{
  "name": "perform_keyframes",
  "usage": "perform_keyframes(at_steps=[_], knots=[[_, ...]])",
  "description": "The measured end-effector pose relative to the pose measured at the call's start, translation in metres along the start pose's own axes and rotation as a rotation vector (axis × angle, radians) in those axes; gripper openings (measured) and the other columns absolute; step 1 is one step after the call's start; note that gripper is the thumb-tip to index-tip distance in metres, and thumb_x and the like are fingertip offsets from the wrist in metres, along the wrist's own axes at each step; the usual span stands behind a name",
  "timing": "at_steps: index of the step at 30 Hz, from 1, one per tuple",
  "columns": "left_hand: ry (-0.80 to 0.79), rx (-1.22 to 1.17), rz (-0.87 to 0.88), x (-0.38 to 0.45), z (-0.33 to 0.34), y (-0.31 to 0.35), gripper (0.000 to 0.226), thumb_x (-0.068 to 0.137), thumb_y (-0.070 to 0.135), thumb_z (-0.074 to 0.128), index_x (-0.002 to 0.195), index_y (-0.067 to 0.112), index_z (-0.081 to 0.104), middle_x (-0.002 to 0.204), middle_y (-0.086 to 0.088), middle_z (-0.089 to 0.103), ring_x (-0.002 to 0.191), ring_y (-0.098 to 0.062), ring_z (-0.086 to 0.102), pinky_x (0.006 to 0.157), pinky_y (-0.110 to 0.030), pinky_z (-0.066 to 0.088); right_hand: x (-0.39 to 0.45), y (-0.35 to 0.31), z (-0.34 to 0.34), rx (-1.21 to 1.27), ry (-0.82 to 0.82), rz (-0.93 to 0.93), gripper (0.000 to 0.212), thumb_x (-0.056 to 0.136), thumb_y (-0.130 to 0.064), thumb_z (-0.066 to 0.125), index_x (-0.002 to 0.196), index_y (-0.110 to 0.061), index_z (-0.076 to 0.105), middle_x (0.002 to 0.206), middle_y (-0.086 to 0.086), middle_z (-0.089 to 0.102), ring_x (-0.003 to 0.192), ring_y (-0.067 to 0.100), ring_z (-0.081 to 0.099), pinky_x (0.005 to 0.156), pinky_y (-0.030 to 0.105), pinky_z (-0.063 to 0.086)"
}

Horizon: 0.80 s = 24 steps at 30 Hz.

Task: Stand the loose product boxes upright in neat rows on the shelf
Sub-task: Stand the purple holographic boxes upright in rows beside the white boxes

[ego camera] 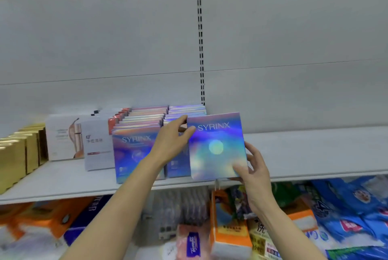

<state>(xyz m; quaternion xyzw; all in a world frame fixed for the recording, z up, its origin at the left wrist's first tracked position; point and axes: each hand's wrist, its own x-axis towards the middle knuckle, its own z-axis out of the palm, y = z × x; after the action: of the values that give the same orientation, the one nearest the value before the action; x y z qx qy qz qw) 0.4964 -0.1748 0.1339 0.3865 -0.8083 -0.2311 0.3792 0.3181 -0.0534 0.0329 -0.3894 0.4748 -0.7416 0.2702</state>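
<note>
A: How many iridescent SYRINX boxes were held, and where?

B: One. The held box [217,146] stood upright at the front edge of the shelf [304,154], face outward, just right of the rows. The left hand [174,140] pinched its upper left corner, thumb on the face and fingers behind. The right hand [255,167] gripped its lower right corner, thumb across the face and fingers curled behind the right edge.

A: How many rows stood beside it?

B: Two rows of matching boxes ran from the front edge toward the back panel. The left row [138,133] showed roughly ten box tops; the right row [184,112] was partly hidden by the left hand, so its count could not be fixed.

A: And further left?

B: Two white cartons [96,144] stood upright, then gold boxes [21,152] at the shelf's left end, about four showing.
</note>
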Motion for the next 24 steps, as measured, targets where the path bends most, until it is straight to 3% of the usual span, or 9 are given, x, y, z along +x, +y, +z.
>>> perform_keyframes(at_steps=[2, 4, 7, 9, 12, 16, 18, 20, 24], knots=[[-0.007, -0.009, 0.014, -0.001, -0.013, -0.011, 0.045, 0.092, 0.034, 0.066, 0.134, 0.022, 0.055, 0.12, 0.011, 0.062, 0.103, -0.006, 0.062, 0.089, -0.03, 0.048, 0.001, 0.008, 0.021, -0.019, 0.011, -0.013, 0.062, 0.085, 0.008, 0.063, 0.127, -0.038, 0.054, 0.109, 0.008, 0.065, 0.096, 0.021, 0.068, 0.077, 0.038, 0.058], [-0.015, 0.021, 0.042, -0.001, -0.023, -0.025, 0.031, 0.087, 0.037, 0.068, 0.115, 0.027, 0.06, 0.11, 0.019, 0.065, 0.098, -0.004, 0.064, 0.085, -0.03, 0.049, 0.003, 0.018, 0.041, -0.071, 0.044, -0.017, 0.066, 0.083, 0.008, 0.063, 0.127, -0.041, 0.053, 0.105, 0.008, 0.066, 0.092, 0.022, 0.068, 0.075, 0.034, 0.058], [-0.007, 0.074, 0.046, 0.001, -0.03, -0.05, 0.03, 0.084, 0.036, 0.071, 0.106, 0.018, 0.059, 0.098, 0.007, 0.07, 0.087, -0.007, 0.066, 0.08, -0.031, 0.053, 0.01, 0.036, 0.065, -0.179, 0.101, 0.003, 0.07, 0.083, 0.003, 0.063, 0.129, -0.047, 0.049, 0.111, 0.003, 0.066, 0.098, 0.022, 0.065, 0.082, 0.036, 0.057], [-0.006, 0.077, 0.048, 0.002, -0.032, -0.062, 0.045, 0.078, 0.042, 0.07, 0.115, 0.019, 0.06, 0.098, 0.001, 0.069, 0.086, -0.016, 0.066, 0.08, -0.037, 0.056, 0.015, 0.048, 0.077, -0.293, 0.126, 0.005, 0.072, 0.082, -0.003, 0.066, 0.136, -0.047, 0.044, 0.123, -0.001, 0.062, 0.111, 0.019, 0.061, 0.094, 0.044, 0.052], [-0.047, 0.142, 0.092, 0.004, -0.029, -0.08, 0.071, 0.078, 0.038, 0.073, 0.14, 0.013, 0.051, 0.117, -0.003, 0.068, 0.102, -0.021, 0.066, 0.089, -0.038, 0.055, 0.024, 0.064, 0.089, -0.53, 0.192, -0.017, 0.076, 0.08, -0.006, 0.071, 0.146, -0.028, 0.04, 0.124, 0.006, 0.05, 0.115, 0.025, 0.052, 0.101, 0.045, 0.045], [0.058, 0.226, 0.218, -0.009, -0.022, -0.098, 0.072, 0.081, 0.016, 0.078, 0.146, 0.011, 0.047, 0.144, -0.003, 0.055, 0.128, -0.022, 0.055, 0.107, -0.037, 0.044, 0.024, 0.065, 0.094, -0.869, 0.222, -0.018, 0.075, 0.081, -0.023, 0.075, 0.146, -0.016, 0.038, 0.133, 0.013, 0.047, 0.121, 0.032, 0.044, 0.099, 0.044, 0.04], [0.209, 0.26, 0.324, -0.025, -0.024, -0.113, 0.074, 0.08, 0.013, 0.079, 0.146, 0.015, 0.047, 0.149, 0.002, 0.048, 0.135, -0.016, 0.047, 0.108, -0.034, 0.042, 0.019, 0.067, 0.092, -0.972, 0.19, -0.112, 0.09, 0.078, -0.028, 0.078, 0.151, -0.012, 0.028, 0.145, 0.015, 0.04, 0.132, 0.033, 0.037, 0.106, 0.045, 0.034], [0.279, 0.41, 0.408, -0.043, -0.031, -0.137, 0.085, 0.08, 0.024, 0.081, 0.152, 0.018, 0.038, 0.159, 0.0, 0.033, 0.147, -0.019, 0.03, 0.115, -0.038, 0.034, 0.016, 0.075, 0.086, -1.185, 0.105, -0.351, 0.102, 0.078, -0.04, 0.075, 0.154, -0.009, 0.014, 0.158, 0.016, 0.023, 0.145, 0.034, 0.019, 0.115, 0.048, 0.023], [0.166, 0.768, 0.309, -0.054, -0.051, -0.19, 0.099, 0.082, 0.064, 0.063, 0.159, 0.025, 0.013, 0.166, -0.012, -0.001, 0.152, -0.037, -0.002, 0.118, -0.058, 0.016, 0.027, 0.086, 0.076, -1.484, -0.129, -0.612, 0.085, 0.089, -0.062, 0.035, 0.156, -0.02, 0.005, 0.163, 0.011, 0.002, 0.149, 0.036, -0.001, 0.115, 0.052, 0.011]])
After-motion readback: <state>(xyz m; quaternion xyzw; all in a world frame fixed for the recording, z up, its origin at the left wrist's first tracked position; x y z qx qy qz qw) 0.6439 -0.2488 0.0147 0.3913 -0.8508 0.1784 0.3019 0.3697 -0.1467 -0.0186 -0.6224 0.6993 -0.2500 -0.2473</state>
